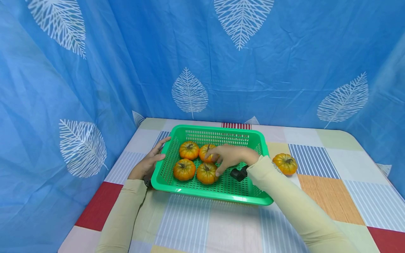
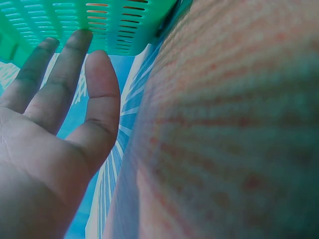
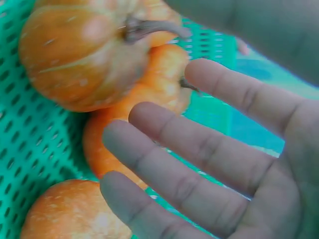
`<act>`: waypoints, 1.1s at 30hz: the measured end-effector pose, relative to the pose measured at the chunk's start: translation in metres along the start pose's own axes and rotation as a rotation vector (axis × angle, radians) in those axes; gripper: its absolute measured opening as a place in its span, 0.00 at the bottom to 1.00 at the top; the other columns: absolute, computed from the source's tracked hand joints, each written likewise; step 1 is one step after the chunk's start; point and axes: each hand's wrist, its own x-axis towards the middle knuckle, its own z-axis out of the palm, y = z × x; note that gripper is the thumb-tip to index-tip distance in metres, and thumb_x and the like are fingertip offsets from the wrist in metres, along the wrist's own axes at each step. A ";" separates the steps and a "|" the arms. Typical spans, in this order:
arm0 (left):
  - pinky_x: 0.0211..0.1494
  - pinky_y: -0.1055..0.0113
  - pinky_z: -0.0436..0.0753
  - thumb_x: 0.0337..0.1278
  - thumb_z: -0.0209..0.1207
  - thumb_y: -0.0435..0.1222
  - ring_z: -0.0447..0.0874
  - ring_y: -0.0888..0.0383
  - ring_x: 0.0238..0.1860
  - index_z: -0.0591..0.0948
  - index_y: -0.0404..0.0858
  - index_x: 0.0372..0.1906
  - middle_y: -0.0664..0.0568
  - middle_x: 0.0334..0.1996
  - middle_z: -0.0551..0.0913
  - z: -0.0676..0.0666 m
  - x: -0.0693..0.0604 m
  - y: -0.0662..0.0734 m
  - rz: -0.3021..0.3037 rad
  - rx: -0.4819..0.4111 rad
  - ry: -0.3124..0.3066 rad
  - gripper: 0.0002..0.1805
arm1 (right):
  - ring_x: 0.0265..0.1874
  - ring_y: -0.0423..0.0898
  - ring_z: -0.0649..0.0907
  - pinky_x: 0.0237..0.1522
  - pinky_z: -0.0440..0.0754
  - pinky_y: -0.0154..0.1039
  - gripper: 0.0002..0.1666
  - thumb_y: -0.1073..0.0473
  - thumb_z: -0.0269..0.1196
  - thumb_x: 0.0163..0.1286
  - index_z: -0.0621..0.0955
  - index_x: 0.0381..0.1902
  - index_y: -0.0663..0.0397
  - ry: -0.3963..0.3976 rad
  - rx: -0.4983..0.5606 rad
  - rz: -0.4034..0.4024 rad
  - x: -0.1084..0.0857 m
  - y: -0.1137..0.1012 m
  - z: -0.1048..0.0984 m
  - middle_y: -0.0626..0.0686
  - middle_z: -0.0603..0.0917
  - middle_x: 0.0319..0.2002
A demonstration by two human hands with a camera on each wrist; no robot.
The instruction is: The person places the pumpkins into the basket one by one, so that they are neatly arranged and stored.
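Note:
A green plastic basket [image 1: 221,199] with slotted walls stands on the table and holds several small orange pumpkins. They sit together in its left half, among them a front-left pumpkin [image 1: 184,170] and a front-right pumpkin [image 1: 207,173]. My left hand [image 1: 150,161] is at the basket's left side, its fingers extended against the wall in the left wrist view. Above the right-hand pumpkins hovers my right hand [image 1: 230,156], fingers spread and slightly bent, holding nothing. It partly hides the back-right pumpkin [image 1: 205,151]. In the right wrist view a pumpkin [image 3: 84,55] with a curved stem lies beside the fingers.
Another pumpkin [image 1: 285,164] lies on the table to the right of the basket, beside the right sleeve. A patchwork-patterned cloth [image 1: 234,225] covers the table. Blue curtains [image 1: 275,70] with white leaf prints hang behind and at the sides.

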 end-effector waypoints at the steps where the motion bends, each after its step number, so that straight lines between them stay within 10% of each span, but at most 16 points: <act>1: 0.67 0.64 0.84 0.81 0.58 0.47 0.76 0.62 0.67 0.53 0.56 0.87 0.25 0.83 0.42 0.001 0.000 0.000 -0.001 -0.002 0.002 0.40 | 0.66 0.61 0.83 0.66 0.85 0.52 0.41 0.63 0.76 0.70 0.74 0.78 0.58 0.000 0.013 -0.018 -0.002 -0.001 -0.002 0.64 0.79 0.71; 10: 0.67 0.64 0.84 0.81 0.57 0.46 0.76 0.62 0.67 0.55 0.57 0.86 0.38 0.82 0.51 0.000 0.001 0.001 -0.016 -0.009 0.015 0.38 | 0.67 0.62 0.82 0.70 0.81 0.57 0.38 0.62 0.74 0.73 0.74 0.77 0.65 0.036 0.123 -0.162 -0.015 0.003 -0.011 0.65 0.77 0.74; 33: 0.65 0.65 0.85 0.81 0.58 0.46 0.76 0.61 0.65 0.55 0.54 0.86 0.28 0.81 0.47 -0.001 0.002 0.003 -0.001 -0.013 0.005 0.39 | 0.65 0.63 0.83 0.71 0.79 0.64 0.33 0.63 0.73 0.74 0.77 0.72 0.68 0.206 0.354 -0.331 -0.057 0.005 -0.017 0.64 0.82 0.68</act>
